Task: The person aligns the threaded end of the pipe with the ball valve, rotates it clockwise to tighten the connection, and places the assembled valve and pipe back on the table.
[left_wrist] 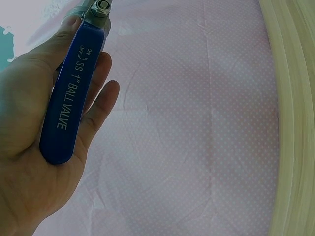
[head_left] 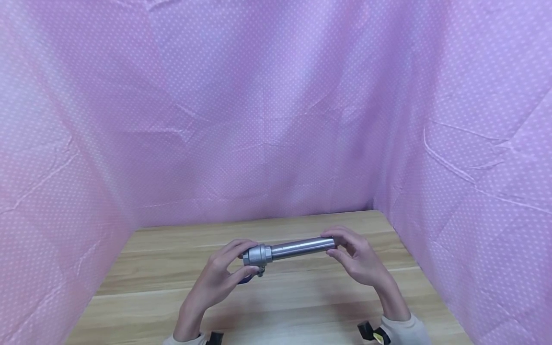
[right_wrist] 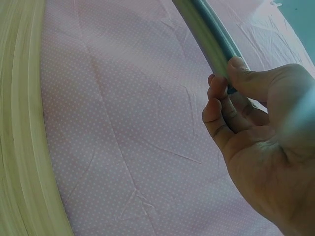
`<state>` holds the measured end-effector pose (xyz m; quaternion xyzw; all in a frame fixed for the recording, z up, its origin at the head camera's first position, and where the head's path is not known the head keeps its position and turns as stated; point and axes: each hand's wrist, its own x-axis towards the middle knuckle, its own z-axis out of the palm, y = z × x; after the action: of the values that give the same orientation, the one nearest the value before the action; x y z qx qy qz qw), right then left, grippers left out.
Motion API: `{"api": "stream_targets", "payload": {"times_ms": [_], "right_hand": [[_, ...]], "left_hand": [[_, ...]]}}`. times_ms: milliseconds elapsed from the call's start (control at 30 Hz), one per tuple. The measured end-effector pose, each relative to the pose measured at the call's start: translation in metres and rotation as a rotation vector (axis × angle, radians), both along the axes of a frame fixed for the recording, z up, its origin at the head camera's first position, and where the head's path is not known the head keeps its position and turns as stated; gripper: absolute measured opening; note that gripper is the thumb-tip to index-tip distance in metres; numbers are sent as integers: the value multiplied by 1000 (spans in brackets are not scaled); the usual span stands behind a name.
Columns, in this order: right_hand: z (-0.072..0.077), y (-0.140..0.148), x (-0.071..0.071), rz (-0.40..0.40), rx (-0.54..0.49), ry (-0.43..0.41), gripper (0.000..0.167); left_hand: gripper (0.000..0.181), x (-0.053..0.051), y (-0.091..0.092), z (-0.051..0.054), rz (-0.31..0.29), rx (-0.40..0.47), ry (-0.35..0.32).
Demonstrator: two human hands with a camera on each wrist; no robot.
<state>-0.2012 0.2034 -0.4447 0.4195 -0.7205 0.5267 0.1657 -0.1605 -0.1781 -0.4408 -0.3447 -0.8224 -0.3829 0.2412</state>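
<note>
A steel ball valve (head_left: 257, 255) is held by my left hand (head_left: 217, 275), thumb on the near side and fingers on the far side. Its blue lever handle (left_wrist: 71, 93), lettered "SS 1" BALL VALVE" with ON and OFF marks, lies along the palm in the left wrist view. A smooth metal pipe (head_left: 299, 247) runs rightward from the valve's hex end, tilted slightly up to the right. My right hand (head_left: 360, 256) pinches the pipe's far right end between thumb and fingers. How deep the pipe sits in the valve is hidden.
Beneath the hands is a wood-grain tabletop (head_left: 297, 306). Pink dotted cloth (head_left: 258, 120) hangs behind it and on both sides. Dark camera mounts (head_left: 365, 330) are strapped at both wrists, by the light sleeves (head_left: 405, 330).
</note>
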Motion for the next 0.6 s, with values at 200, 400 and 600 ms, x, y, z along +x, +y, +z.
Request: {"api": "stream_targets", "payload": {"times_ms": [200, 400, 600], "right_hand": [[0, 1, 0, -21, 12, -4, 47], [2, 3, 1, -48, 45, -37, 42], [3, 3, 4, -68, 63, -78, 41]], "left_hand": [[62, 0, 0, 0, -10, 9, 6], [63, 0, 0, 0, -22, 18, 17], [63, 0, 0, 0, -18, 20, 14]]}}
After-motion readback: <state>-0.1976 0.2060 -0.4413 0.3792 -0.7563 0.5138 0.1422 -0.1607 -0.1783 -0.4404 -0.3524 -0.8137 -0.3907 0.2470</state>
